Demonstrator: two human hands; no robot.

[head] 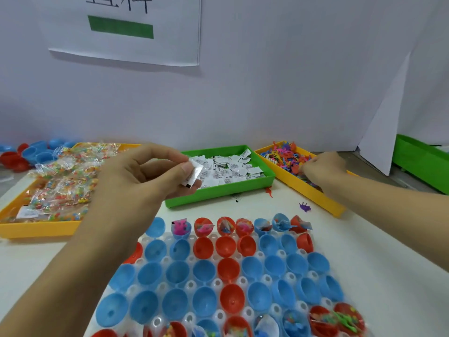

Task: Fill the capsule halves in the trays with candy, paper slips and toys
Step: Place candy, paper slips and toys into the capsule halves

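Note:
My left hand (148, 171) hovers at the near left corner of the green tray (218, 190) and pinches white paper slips (196, 171) between thumb and fingers. More paper slips (230, 167) fill that tray. My right hand (320, 166) reaches into the yellow tray of small coloured toys (284, 153), fingers curled down among them; what they hold is hidden. Candy packets (65, 181) lie in the yellow tray on the left. Blue and red capsule halves (230, 271) sit in a clear tray in front; the far row and the nearest row hold contents, the middle rows are bare inside.
Loose blue and red capsule halves (29, 154) lie at the far left. A purple toy (305, 206) and a red toy (268, 192) rest on the table between the trays. Another green bin (422, 161) stands at the right, by a white partition wall.

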